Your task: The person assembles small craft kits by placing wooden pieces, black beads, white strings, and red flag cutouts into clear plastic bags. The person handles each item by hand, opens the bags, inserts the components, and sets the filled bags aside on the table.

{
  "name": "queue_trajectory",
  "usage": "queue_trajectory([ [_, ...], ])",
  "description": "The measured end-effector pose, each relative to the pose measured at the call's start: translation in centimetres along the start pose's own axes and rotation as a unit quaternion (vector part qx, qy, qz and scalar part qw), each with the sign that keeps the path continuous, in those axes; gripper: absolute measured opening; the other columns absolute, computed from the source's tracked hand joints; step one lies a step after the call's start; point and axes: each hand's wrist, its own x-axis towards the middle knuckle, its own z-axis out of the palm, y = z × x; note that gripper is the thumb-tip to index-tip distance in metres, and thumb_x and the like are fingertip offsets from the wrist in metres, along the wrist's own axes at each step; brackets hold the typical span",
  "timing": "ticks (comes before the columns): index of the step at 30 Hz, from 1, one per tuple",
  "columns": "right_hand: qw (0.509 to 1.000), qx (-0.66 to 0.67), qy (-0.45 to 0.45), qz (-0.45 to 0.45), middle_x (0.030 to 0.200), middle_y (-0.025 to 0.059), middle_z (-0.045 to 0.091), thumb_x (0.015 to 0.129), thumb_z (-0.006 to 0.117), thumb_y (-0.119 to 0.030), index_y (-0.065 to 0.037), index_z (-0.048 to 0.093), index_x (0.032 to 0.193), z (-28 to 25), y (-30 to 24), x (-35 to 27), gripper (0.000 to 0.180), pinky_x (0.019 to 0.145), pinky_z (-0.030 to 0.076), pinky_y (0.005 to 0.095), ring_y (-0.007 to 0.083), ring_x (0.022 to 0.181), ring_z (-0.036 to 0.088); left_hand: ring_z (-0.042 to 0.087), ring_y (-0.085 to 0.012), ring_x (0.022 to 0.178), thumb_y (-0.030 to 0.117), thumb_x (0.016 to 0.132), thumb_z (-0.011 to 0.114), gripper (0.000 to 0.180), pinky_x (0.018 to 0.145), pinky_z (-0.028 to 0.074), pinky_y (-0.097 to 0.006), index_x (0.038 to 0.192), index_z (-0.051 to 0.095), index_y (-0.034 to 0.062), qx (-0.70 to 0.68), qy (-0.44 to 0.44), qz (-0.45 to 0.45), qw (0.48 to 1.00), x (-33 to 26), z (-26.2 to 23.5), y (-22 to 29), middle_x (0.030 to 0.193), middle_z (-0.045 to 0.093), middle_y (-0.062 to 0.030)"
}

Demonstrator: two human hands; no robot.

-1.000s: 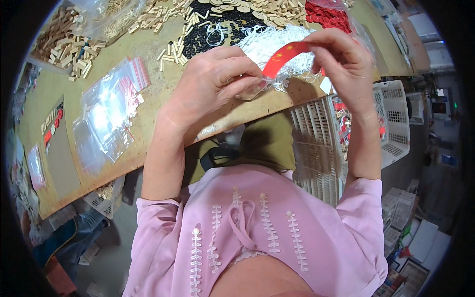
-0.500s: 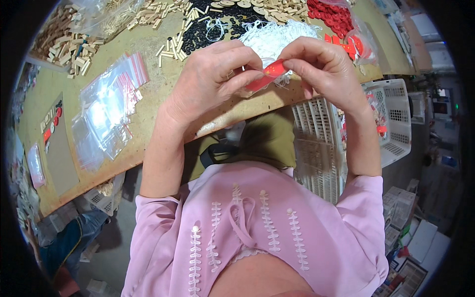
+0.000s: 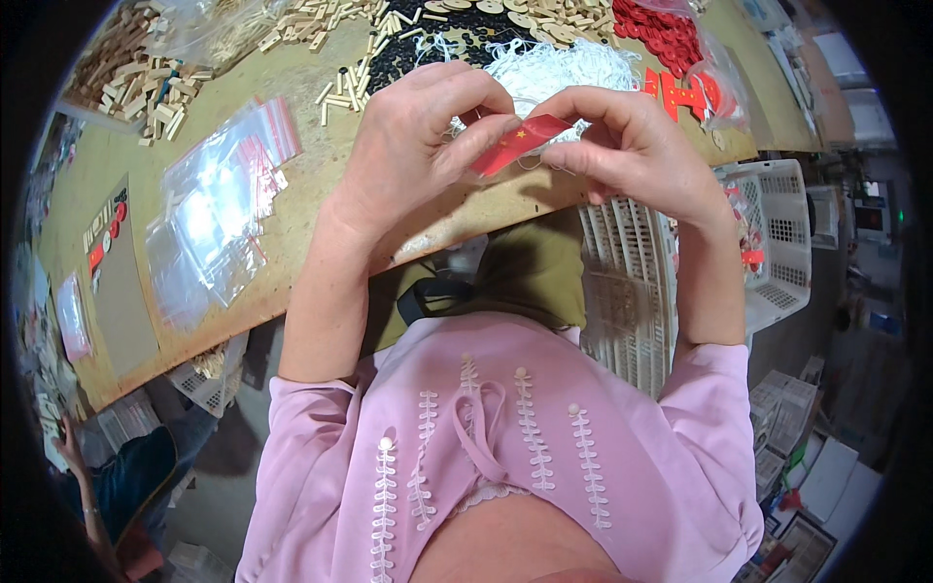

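A small red flag piece with yellow stars is held between the thumb and fingers of my left hand, tilted up to the right. Close against its right end is my right hand, with bent fingers and the thumb below the flag. Thin white string shows beside the right thumb; what these fingers grip is partly hidden. Just beyond both hands lies a heap of white strings. More red flag pieces lie to the right of it.
Black beads, wooden sticks, wooden blocks and red discs cover the table's far side. Clear plastic bags and a cardboard strip lie left. White baskets stand right, below the table edge. Another person's arm shows lower left.
The flag piece has turned and shows more of its starred face. My right thumb has slid down off its right end. My left hand keeps its hold.
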Motion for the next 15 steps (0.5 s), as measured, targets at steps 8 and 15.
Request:
queue_trajectory([
  [8,0.982,-0.073,0.012,-0.173,0.071,-0.0062,0.061,0.098,0.072,-0.011,-0.001,0.072,0.100,-0.1,2.3,0.7,0.010,0.047,0.038,0.0187,-0.0014,0.056,0.050,0.064,-0.0147,0.104,0.011,0.086,0.082,0.045,0.090,0.053,-0.030,0.126,0.063,0.0035,-0.276,0.027,-0.125,0.953,-0.4,-0.1,0.7,0.113,0.068,-0.0075],
  [15,0.990,0.130,-0.055,-0.007,0.063,-0.0054,0.060,0.103,0.066,-0.020,0.000,0.073,0.103,-0.8,0.3,0.4,0.021,0.040,0.033,0.0200,0.0013,0.044,0.046,0.067,-0.0133,0.095,0.029,0.082,0.088,0.064,0.083,0.056,-0.033,0.133,0.059,0.0030,-0.234,-0.083,-0.282,0.927,-3.8,0.7,1.5,0.111,0.071,-0.0093],
])
